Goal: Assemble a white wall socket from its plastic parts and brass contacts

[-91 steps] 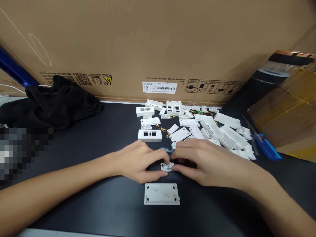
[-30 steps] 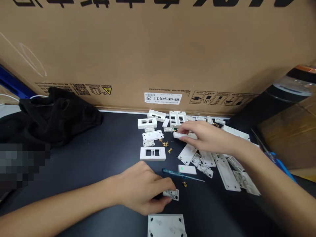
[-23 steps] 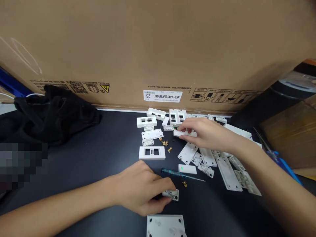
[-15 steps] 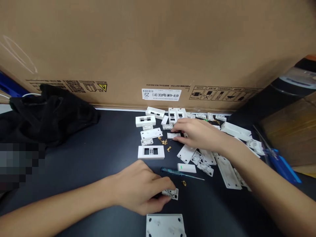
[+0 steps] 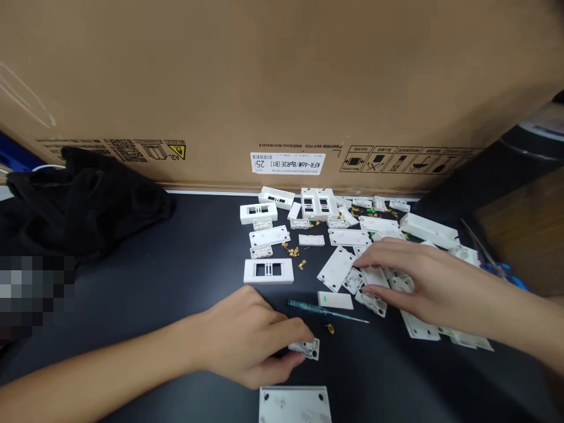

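Observation:
My left hand (image 5: 251, 343) pinches a small white plastic part (image 5: 305, 349) at its fingertips, low in the middle of the view. Just below it lies a white rectangular plate (image 5: 294, 405) with dark corner holes, cut off by the lower edge. My right hand (image 5: 423, 282) hovers over the right of a scattered pile of white plastic housing parts (image 5: 337, 268), fingers apart and holding nothing. Its fingertips are at or just above a small white part (image 5: 371, 302). A slim blue-handled screwdriver (image 5: 324, 311) lies between my hands.
Brass contact pieces (image 5: 293, 251) lie among the white parts on the black tabletop (image 5: 176, 329). A large cardboard box (image 5: 282, 88) stands along the back edge. A black cloth (image 5: 79, 205) lies at back left. A blue-handled tool (image 5: 502, 269) sits at far right.
My right hand has let go of a small white piece, now lying in the pile, and moved right and nearer me. My left hand has stayed in place with its part.

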Demonstrator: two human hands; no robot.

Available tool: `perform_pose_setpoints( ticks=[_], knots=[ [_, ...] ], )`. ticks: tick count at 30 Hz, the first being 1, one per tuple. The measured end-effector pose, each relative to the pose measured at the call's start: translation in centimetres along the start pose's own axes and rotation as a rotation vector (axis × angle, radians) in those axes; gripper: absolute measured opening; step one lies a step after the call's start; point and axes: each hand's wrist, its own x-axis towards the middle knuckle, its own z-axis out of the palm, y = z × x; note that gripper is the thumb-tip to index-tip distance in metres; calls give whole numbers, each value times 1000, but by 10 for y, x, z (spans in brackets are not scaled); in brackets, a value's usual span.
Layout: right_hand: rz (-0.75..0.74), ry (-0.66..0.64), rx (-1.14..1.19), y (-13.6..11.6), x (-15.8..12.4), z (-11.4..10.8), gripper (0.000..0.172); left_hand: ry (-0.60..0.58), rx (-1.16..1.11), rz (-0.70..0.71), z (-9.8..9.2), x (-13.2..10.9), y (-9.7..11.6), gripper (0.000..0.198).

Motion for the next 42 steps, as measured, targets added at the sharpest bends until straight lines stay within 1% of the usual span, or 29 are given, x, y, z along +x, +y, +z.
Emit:
perform_pose_setpoints(
  ticks=[4,8,13,15,18,20,24,26,29,33,35,38,42],
  knots=[
    [-41,10,-1,-1,-9,11,24,1,-8,-3,0,0,1,19],
    [-56,15,-10,-3,-8,13,23,-13,-15,-12,-1,1,2,20],
    [-110,72,-27,-6,-5,14,26,-16,-12,-15,-1,1,4,20],
    [-123,74,-31,-6,-6,14,26,-10,-17,-16,-1,1,4,21],
    [-144,49,-36,-6,-8,11,18,6,-18,-9,0,1,4,21],
    [-149,48,-40,-4,-8,9,15,9,-23,-7,0,1,3,21],
    [-146,107,-73,0,-8,7,18,4,-23,-13,-1,1,3,21],
    [-147,106,-80,1,-9,6,20,1,-23,-15,0,0,3,21],
    [-127,69,-34,0,-13,1,20,10,-16,-13,0,0,3,22],
    [-39,-43,58,-9,-20,-5,19,19,6,-12,0,0,3,21],
    [-11,-101,70,-14,-20,-5,18,13,7,-14,-1,0,4,20],
    [-11,-170,64,-19,-19,-2,10,-1,-9,-21,-1,2,3,21],
    [-5,-197,52,-21,-18,0,14,-11,-9,-24,-1,2,3,20]
  ],
)
